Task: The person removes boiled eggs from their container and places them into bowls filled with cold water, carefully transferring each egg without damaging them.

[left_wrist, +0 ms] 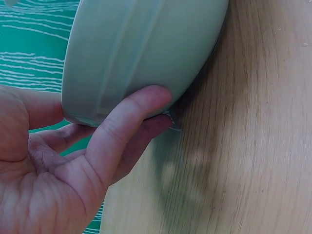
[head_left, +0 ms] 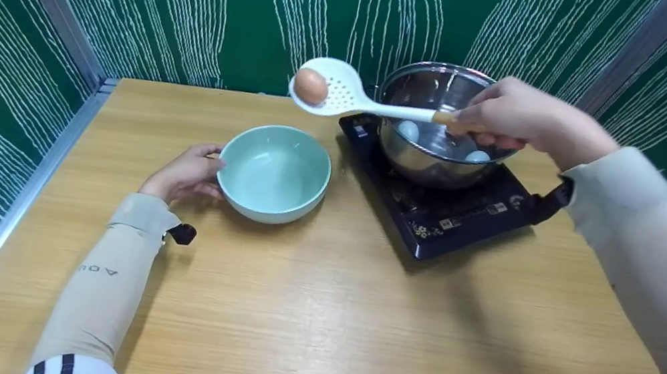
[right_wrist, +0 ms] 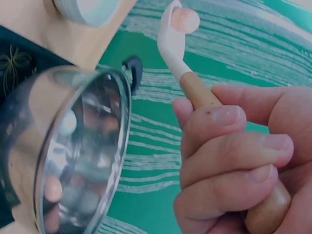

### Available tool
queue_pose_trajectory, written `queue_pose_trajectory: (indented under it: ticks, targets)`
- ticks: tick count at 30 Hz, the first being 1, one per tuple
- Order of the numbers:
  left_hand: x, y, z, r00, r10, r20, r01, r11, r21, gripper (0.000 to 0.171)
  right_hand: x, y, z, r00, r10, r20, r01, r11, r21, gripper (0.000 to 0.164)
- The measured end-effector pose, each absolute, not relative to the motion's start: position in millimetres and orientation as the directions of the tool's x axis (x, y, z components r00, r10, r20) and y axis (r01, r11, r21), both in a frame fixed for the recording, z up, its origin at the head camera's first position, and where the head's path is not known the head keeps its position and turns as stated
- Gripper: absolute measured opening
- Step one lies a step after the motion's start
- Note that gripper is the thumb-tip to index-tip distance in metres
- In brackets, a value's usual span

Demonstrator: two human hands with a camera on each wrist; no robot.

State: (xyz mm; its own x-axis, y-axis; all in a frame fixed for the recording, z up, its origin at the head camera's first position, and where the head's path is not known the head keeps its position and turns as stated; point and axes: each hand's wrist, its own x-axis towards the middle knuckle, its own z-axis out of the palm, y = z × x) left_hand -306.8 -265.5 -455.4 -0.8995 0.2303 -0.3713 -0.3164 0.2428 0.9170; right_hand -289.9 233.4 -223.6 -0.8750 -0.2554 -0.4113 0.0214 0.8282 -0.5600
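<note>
My right hand (head_left: pixel 507 118) grips the wooden handle (right_wrist: pixel 197 92) of a white slotted spoon (head_left: pixel 349 91), fingers curled round it over the pot. A brown egg (head_left: pixel 311 86) lies in the spoon's perforated head, raised left of the pot and beyond the bowl. With thumb at the rim and fingers against the outside, my left hand (head_left: pixel 190 173) holds the left side of a light green bowl (head_left: pixel 273 173). Nothing lies inside that bowl. The steel pot (head_left: pixel 428 166) contains pale eggs (head_left: pixel 408 131); the right wrist view also shows a brownish egg (right_wrist: pixel 53 188) in it.
The pot stands on a black induction cooker (head_left: pixel 434 231) at the back right of the wooden table (head_left: pixel 311 319). A black pot handle (head_left: pixel 551 203) juts toward the front right. Green partitions with white streaks (head_left: pixel 361 22) enclose the back and sides.
</note>
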Motion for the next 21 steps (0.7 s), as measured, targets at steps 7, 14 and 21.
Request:
queue_pose_trajectory:
  ticks: [7,14,21]
  targets:
    - [-306.6,-264.9,-455.9,-0.902,0.235,-0.363,-0.308,0.242,0.92,0.057,-283.0,217.0,-249.5,-0.87,-0.306,-0.387,-0.011,0.796,-0.605,0.022]
    - [-307.0,-266.1,-455.8,-0.903,0.234,-0.36,-0.302,0.247,0.921,0.056,-275.1,206.5,-273.6,-0.854,-0.323,-0.409,0.008,0.776,-0.63,0.025]
    - [-307.9,-267.3,-457.5,-0.903,0.233,-0.361,-0.305,0.246,0.92,0.057,-272.2,200.6,-293.6,-0.841,-0.348,-0.415,-0.026,0.792,-0.611,0.027]
